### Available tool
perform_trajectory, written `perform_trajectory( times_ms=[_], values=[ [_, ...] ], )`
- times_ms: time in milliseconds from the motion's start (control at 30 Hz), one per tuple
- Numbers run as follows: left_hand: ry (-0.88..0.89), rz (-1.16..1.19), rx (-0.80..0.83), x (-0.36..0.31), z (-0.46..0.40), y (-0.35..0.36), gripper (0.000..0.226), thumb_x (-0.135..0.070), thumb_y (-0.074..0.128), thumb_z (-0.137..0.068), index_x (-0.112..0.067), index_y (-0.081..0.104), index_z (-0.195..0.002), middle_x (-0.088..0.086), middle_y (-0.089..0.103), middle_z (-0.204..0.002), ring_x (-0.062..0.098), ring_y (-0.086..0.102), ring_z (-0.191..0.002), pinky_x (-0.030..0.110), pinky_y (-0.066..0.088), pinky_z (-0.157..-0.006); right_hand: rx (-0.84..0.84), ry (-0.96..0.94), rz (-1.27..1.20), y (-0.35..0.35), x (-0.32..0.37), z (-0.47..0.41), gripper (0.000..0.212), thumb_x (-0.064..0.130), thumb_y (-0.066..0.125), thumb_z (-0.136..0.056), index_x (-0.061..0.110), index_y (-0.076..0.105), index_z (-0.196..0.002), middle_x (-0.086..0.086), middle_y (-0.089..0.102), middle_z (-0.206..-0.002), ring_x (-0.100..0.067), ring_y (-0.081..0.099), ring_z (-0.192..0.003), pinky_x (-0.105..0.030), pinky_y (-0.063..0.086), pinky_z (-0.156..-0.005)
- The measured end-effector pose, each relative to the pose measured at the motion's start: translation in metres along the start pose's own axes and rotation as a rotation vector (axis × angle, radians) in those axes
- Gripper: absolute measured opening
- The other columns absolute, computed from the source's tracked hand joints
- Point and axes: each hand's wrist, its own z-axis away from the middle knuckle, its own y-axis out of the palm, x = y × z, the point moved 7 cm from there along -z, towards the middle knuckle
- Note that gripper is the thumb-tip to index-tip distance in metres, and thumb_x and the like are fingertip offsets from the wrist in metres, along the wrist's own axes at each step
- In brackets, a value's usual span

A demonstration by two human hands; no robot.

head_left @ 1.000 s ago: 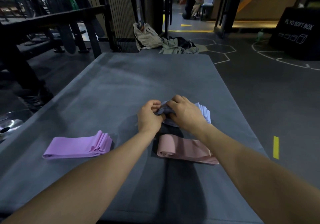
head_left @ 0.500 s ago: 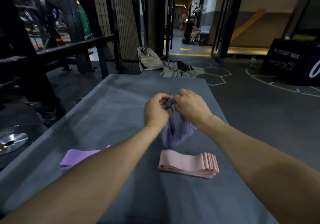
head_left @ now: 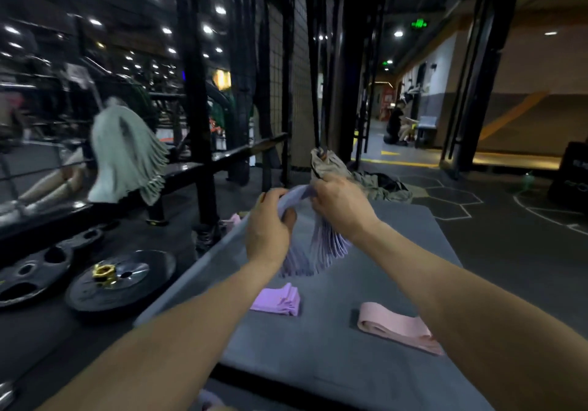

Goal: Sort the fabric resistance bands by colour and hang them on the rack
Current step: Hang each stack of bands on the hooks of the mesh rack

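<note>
Hanging between both hands, lavender bands [head_left: 321, 245] — left hand [head_left: 267, 229] and right hand [head_left: 342, 206] gripping, seemingly bunched.

place: gym | signs: weight plates [head_left: 121, 278] on floor (one with gold hub) | black rack uprights [head_left: 195, 98] | grey exercise mat [head_left: 366, 363]

Both hands' fingers [head_left: 288, 216] grip lavender bands [head_left: 321, 245] above grey mat [head_left: 318, 347].

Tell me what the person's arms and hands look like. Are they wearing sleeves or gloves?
No gloves and no sleeves show. The left hand and right hand are bare, and both forearms are bare all the way to the picture's edge. No watch, ring or bracelet shows on either wrist or on the fingers.
</note>
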Motion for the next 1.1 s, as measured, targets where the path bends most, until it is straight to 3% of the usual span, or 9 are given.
perform_trajectory(
  times_ms=[100, 167, 333, 567, 800, 900, 1000, 1100],
  values=[
    [0.027, -0.199, 0.007, 0.001, -0.008, -0.053, 0.025, -0.017, 0.059, -0.083, -0.017, 0.061, -0.108, 0.006, 0.064, -0.107, 0.029, 0.059, -0.098, 0.035, 0.043, -0.074, 0.006, -0.064, -0.089, -0.009, 0.041, -0.004, 0.051, 0.008, 0.047, -0.090, 0.013, 0.037, -0.139, -0.017, 0.051, -0.118, -0.037, 0.053, -0.106, -0.040, 0.042, -0.073],
    [0.068, -0.272, 0.041, 0.000, -0.011, -0.087, 0.023, -0.018, 0.059, -0.083, -0.016, 0.060, -0.106, 0.007, 0.065, -0.101, 0.030, 0.060, -0.094, 0.036, 0.043, -0.070, -0.007, -0.158, -0.109, -0.017, 0.073, -0.008, 0.057, 0.009, 0.048, -0.089, 0.020, 0.032, -0.143, -0.016, 0.046, -0.123, -0.038, 0.053, -0.104, -0.041, 0.043, -0.071],
    [0.135, -0.387, 0.035, 0.000, -0.015, -0.170, 0.016, -0.019, 0.060, -0.086, -0.015, 0.055, -0.101, 0.008, 0.062, -0.081, 0.029, 0.058, -0.074, 0.033, 0.035, -0.057, -0.009, -0.290, -0.179, -0.034, 0.149, -0.024, 0.032, 0.009, 0.048, -0.087, 0.015, 0.054, -0.117, -0.014, 0.049, -0.112, -0.037, 0.055, -0.096, -0.043, 0.048, -0.074],
    [0.113, -0.667, -0.005, 0.008, -0.033, -0.250, 0.017, -0.020, 0.053, -0.088, -0.016, 0.052, -0.104, 0.008, 0.064, -0.080, 0.032, 0.059, -0.073, 0.032, 0.037, -0.057, -0.090, -0.338, -0.364, -0.051, 0.223, -0.048, 0.026, 0.013, 0.046, -0.091, 0.012, 0.060, -0.114, -0.010, 0.051, -0.095, -0.033, 0.054, -0.088, -0.039, 0.044, -0.070],
    [0.146, -0.797, -0.097, 0.014, -0.058, -0.308, 0.021, -0.018, 0.053, -0.090, -0.015, 0.059, -0.109, 0.007, 0.064, -0.103, 0.031, 0.061, -0.087, 0.043, 0.050, -0.073, -0.183, -0.405, -0.538, -0.055, 0.276, -0.088, 0.015, 0.013, 0.047, -0.092, 0.012, 0.061, -0.097, -0.008, 0.053, -0.082, -0.025, 0.051, -0.076, -0.036, 0.039, -0.064],
    [0.185, -0.815, -0.167, 0.013, -0.074, -0.323, 0.021, -0.013, 0.055, -0.090, -0.010, 0.062, -0.110, 0.008, 0.058, -0.109, 0.028, 0.059, -0.090, 0.041, 0.048, -0.075, -0.242, -0.442, -0.550, -0.063, 0.292, -0.106, 0.025, 0.009, 0.046, -0.092, 0.009, 0.060, -0.113, -0.010, 0.057, -0.091, -0.025, 0.056, -0.083, -0.039, 0.046, -0.070],
    [0.167, -0.818, -0.239, 0.014, -0.089, -0.336, 0.021, -0.011, 0.057, -0.089, -0.011, 0.063, -0.110, 0.007, 0.056, -0.108, 0.025, 0.056, -0.094, 0.037, 0.048, -0.076, -0.283, -0.428, -0.498, -0.067, 0.302, -0.125, 0.036, 0.015, 0.045, -0.096, 0.015, 0.051, -0.131, -0.006, 0.054, -0.098, -0.021, 0.055, -0.089, -0.033, 0.044, -0.073],
    [0.110, -0.833, -0.294, 0.021, -0.101, -0.341, 0.020, -0.008, 0.057, -0.089, -0.012, 0.065, -0.107, 0.007, 0.057, -0.109, 0.026, 0.057, -0.094, 0.038, 0.048, -0.076, -0.265, -0.401, -0.517, -0.063, 0.309, -0.141, 0.041, 0.015, 0.041, -0.098, 0.019, 0.044, -0.138, -0.007, 0.054, -0.104, -0.022, 0.054, -0.093, -0.036, 0.047, -0.079]
  ],
)
